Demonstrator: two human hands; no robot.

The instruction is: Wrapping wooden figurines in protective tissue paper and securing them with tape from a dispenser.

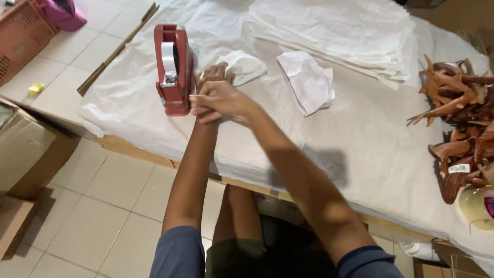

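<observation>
Left of centre, your right hand (pixel 218 100) lies crossed over your left hand (pixel 212 77), fingers closed, seemingly pinching tape at the red desktop tape dispenser (pixel 174 69); the left grips a white paper-wrapped bundle (pixel 244 67). You look mid-taping, so pull steady and tear clean. Beyond lie a crumpled white paper sheet (pixel 307 82), stacked paper (pixel 339 31) and carved brown wooden figures (pixel 460 118) at right, none obstructing.

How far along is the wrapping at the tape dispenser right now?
One paper-wrapped bundle already lies on the table. In hand: both the left hand and right hand meet beside the red tape dispenser, next to a second white bundle. Left: a pile of bare wooden carvings at the right.
</observation>
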